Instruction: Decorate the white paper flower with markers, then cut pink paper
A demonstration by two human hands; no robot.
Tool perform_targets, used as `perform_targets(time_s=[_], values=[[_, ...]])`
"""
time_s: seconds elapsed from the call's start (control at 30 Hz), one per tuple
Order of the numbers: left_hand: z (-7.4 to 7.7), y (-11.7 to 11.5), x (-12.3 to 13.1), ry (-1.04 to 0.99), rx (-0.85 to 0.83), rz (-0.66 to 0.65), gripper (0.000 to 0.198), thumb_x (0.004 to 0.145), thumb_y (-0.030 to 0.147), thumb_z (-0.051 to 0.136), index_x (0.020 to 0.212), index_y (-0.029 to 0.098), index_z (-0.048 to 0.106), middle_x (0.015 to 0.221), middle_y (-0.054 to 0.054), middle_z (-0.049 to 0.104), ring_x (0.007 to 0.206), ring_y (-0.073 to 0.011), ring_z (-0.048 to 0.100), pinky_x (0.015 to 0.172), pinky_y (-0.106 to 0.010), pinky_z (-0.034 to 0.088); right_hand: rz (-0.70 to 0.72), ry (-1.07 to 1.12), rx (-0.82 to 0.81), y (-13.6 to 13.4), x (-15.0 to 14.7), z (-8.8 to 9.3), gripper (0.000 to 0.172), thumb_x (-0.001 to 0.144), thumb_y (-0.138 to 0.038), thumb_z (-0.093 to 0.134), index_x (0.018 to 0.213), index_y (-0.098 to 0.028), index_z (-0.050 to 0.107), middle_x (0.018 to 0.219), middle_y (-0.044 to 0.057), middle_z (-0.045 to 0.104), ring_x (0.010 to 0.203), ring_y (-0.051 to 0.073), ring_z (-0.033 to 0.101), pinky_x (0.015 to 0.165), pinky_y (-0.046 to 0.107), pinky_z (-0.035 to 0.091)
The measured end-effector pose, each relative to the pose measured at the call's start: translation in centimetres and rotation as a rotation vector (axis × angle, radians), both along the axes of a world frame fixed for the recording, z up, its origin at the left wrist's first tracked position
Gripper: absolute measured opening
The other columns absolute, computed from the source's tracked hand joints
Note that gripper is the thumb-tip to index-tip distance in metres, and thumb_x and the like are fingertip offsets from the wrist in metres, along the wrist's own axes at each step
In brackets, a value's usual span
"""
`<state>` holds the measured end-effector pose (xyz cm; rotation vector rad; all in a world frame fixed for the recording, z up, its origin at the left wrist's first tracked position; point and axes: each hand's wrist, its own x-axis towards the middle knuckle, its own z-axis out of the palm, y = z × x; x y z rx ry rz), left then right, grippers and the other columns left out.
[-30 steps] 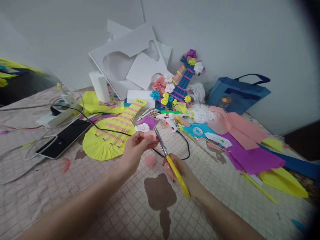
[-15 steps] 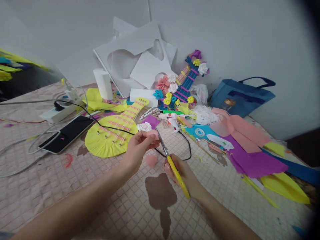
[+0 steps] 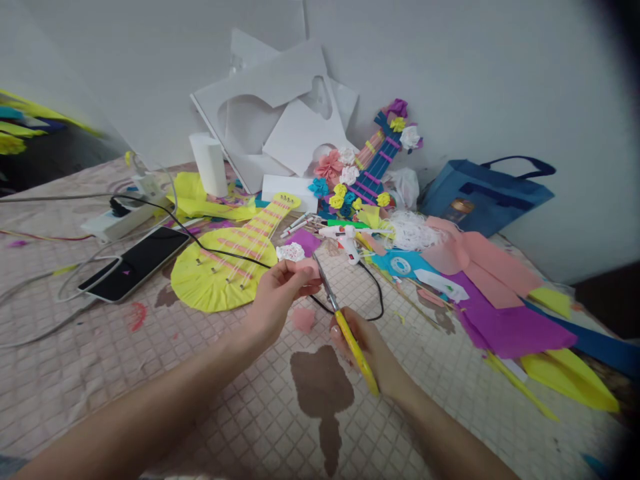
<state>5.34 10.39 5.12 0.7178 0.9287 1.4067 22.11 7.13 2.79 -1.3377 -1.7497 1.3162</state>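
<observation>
My left hand (image 3: 275,300) pinches a pink paper piece (image 3: 306,268) above the middle of the checked mat (image 3: 240,413). My right hand (image 3: 367,350) is closed around the yellow-handled scissors (image 3: 343,321), whose blades touch the paper. A pink scrap (image 3: 303,319) lies just below.

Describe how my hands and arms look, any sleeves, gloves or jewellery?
The left hand and right hand are bare: no gloves, and no rings that show. Both forearms are uncovered down to the picture's lower edge, with no sleeve, watch, bracelet or marking visible on them.
</observation>
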Motion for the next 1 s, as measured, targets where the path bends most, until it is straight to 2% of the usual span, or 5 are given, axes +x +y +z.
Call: perform_targets(time_s=[0.33, 0.47, 0.63, 0.83, 1.0], values=[[0.2, 0.0, 0.0, -0.001, 0.001, -0.001, 0.023, 0.068, 0.026, 0.075, 0.069, 0.015, 0.056, 0.066, 0.0, 0.065, 0.066, -0.013, 0.064, 0.073, -0.03, 0.052, -0.024, 0.008, 0.022, 0.0, 0.1, -0.5, 0.032, 0.08, -0.048, 0.06, 0.072, -0.022, 0.044, 0.057, -0.006, 0.039, 0.049, 0.009, 0.033, 0.043, 0.021, 0.027], [0.2, 0.0, -0.1, -0.008, -0.008, -0.009, 0.023, 0.068, 0.025, 0.075, 0.069, 0.015, 0.055, 0.068, 0.0, 0.066, 0.067, -0.0125, 0.064, 0.073, -0.028, 0.052, -0.02, 0.084, -0.041, 0.0, 0.0, -0.6, 0.038, 0.079, -0.056, 0.058, 0.071, -0.022, 0.042, 0.052, -0.008, 0.036, 0.043, 0.008, 0.032, 0.04, 0.021, 0.025], [-0.5, -0.3, 0.2, 0.024, -0.048, -0.138, 0.025, 0.067, 0.028, 0.077, 0.07, 0.015, 0.055, 0.074, -0.001, 0.067, 0.072, -0.0125, 0.064, 0.074, -0.028, 0.051, -0.113, 0.216, -0.071, 0.4, 0.2, -0.2, 0.049, 0.073, -0.068, 0.057, 0.075, -0.021, 0.046, 0.054, -0.007, 0.041, 0.042, 0.007, 0.035, 0.038, 0.021, 0.029], [-1.0, -1.4, 0.8, 0.272, -0.103, -0.293, 0.025, 0.071, 0.035, 0.074, 0.073, 0.016, 0.057, 0.067, 0.002, 0.061, 0.057, -0.0082, 0.052, 0.054, -0.022, 0.039, -0.272, 0.349, 0.009, 1.0, 0.4, 0.1, 0.041, 0.065, -0.05, 0.075, 0.082, -0.021, 0.051, 0.063, -0.005, 0.05, 0.048, 0.008, 0.041, 0.044, 0.022, 0.035], [-0.8, -1.7, 1.0, 0.373, -0.058, -0.379, 0.024, 0.072, 0.036, 0.073, 0.072, 0.016, 0.06, 0.067, 0.002, 0.058, 0.061, -0.0093, 0.05, 0.054, -0.021, 0.035, -0.309, 0.498, -0.028, 1.1, 0.4, -0.9, 0.032, 0.069, -0.037, 0.074, 0.085, -0.022, 0.05, 0.068, -0.006, 0.052, 0.05, 0.008, 0.045, 0.046, 0.022, 0.036]])
